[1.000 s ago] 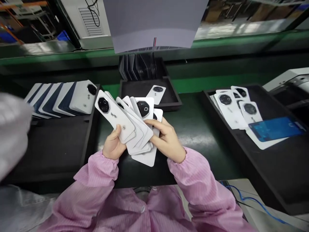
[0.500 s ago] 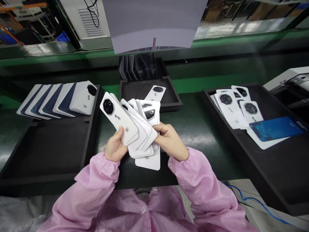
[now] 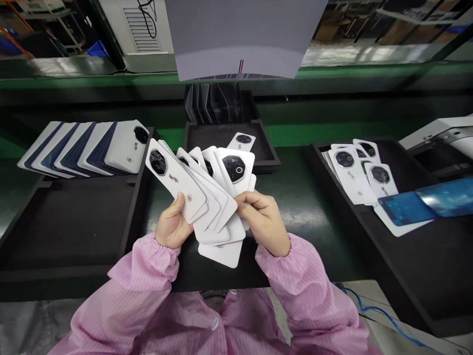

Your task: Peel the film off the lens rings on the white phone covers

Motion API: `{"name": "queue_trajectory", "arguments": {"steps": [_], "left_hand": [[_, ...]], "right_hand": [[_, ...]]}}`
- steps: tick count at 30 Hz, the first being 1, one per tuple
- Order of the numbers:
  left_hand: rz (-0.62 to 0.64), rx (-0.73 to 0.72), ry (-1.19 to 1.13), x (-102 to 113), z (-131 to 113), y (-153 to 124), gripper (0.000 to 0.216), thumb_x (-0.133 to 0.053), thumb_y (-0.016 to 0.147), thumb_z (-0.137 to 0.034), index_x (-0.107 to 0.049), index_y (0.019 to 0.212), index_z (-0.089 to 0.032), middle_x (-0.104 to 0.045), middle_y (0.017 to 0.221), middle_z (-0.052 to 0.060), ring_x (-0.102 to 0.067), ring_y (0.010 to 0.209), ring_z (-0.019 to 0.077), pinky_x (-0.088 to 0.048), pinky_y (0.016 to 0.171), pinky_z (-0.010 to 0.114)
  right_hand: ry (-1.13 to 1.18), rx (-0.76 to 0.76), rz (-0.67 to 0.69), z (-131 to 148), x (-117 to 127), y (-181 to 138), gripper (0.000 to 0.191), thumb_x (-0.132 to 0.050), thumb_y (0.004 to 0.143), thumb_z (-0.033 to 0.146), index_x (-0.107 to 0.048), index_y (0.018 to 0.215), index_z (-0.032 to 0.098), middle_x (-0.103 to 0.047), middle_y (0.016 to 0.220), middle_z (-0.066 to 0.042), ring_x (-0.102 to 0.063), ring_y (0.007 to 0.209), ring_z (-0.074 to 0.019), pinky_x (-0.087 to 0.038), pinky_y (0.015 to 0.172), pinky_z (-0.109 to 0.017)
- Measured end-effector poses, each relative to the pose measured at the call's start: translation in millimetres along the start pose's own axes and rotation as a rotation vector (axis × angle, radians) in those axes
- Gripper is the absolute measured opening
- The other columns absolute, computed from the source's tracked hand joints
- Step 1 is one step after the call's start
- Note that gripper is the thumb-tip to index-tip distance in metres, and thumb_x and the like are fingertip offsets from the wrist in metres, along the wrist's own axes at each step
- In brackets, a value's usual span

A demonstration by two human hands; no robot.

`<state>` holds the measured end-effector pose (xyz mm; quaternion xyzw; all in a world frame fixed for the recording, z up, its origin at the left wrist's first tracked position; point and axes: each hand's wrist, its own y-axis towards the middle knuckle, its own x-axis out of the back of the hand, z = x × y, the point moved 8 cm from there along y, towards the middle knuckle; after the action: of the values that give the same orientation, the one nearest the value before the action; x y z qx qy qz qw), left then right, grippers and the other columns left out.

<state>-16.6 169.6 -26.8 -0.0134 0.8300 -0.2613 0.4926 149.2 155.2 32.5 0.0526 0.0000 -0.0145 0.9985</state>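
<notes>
Several white phone back covers point(image 3: 177, 185), each with a dark camera panel, are fanned out between my hands above the dark worktop. My left hand point(image 3: 173, 223) is closed on the lower left of the fan, its thumb on the front cover and its other fingers hidden underneath. With thumb and index finger, my right hand point(image 3: 265, 222) pinches the right edge of the fan. A tilted cover point(image 3: 236, 170) stands out at the fan's upper right, its camera panel facing me. Another cover pokes out at the bottom of the bundle.
On the left, a black tray point(image 3: 84, 222) holds rows of white covers point(image 3: 123, 145). A centre tray point(image 3: 266, 165) has dark panels point(image 3: 214, 103) and one white cover point(image 3: 243, 141). In the right tray point(image 3: 369, 246) lie loose covers point(image 3: 353, 177) and blue film-like sheets point(image 3: 408, 207).
The covers in my hands are spread wider, and the one at the upper right has turned and shows more of its camera panel. A second blue sheet shows at the right.
</notes>
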Motion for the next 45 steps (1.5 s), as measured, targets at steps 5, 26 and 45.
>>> {"name": "queue_trajectory", "arguments": {"steps": [5, 26, 45], "left_hand": [[0.021, 0.021, 0.030, 0.2, 1.2, 0.8, 0.046, -0.014, 0.098, -0.020, -0.042, 0.135, -0.016, -0.074, 0.093, 0.007, -0.070, 0.089, 0.0181, -0.032, 0.108, 0.043], [0.070, -0.001, 0.023, 0.3, -5.1, -0.3, 0.045, -0.017, 0.098, -0.020, -0.039, 0.136, -0.019, -0.074, 0.096, 0.004, -0.068, 0.091, 0.0129, -0.038, 0.104, 0.030], [0.253, -0.037, 0.048, -4.1, -19.0, -13.3, 0.044, -0.023, 0.097, -0.022, -0.067, 0.103, -0.025, -0.075, 0.091, 0.001, -0.067, 0.095, 0.0129, -0.036, 0.105, 0.028]], "right_hand": [[0.109, -0.108, 0.127, -13.7, -2.1, 0.1, 0.012, -0.065, 0.072, 0.026, -0.071, 0.064, 0.021, -0.061, 0.062, 0.000, -0.053, 0.061, -0.0129, -0.041, 0.058, -0.025], [0.200, -0.043, 0.273, -0.2, -7.4, -5.7, 0.016, -0.071, 0.074, 0.031, -0.073, 0.089, 0.025, -0.065, 0.093, -0.004, -0.061, 0.091, -0.0206, -0.050, 0.080, -0.035], [0.345, 0.074, 0.454, 15.7, -24.2, -15.4, 0.040, -0.070, 0.075, 0.017, -0.064, 0.111, 0.033, -0.056, 0.122, -0.004, -0.055, 0.115, -0.0241, -0.052, 0.093, -0.039]]}}
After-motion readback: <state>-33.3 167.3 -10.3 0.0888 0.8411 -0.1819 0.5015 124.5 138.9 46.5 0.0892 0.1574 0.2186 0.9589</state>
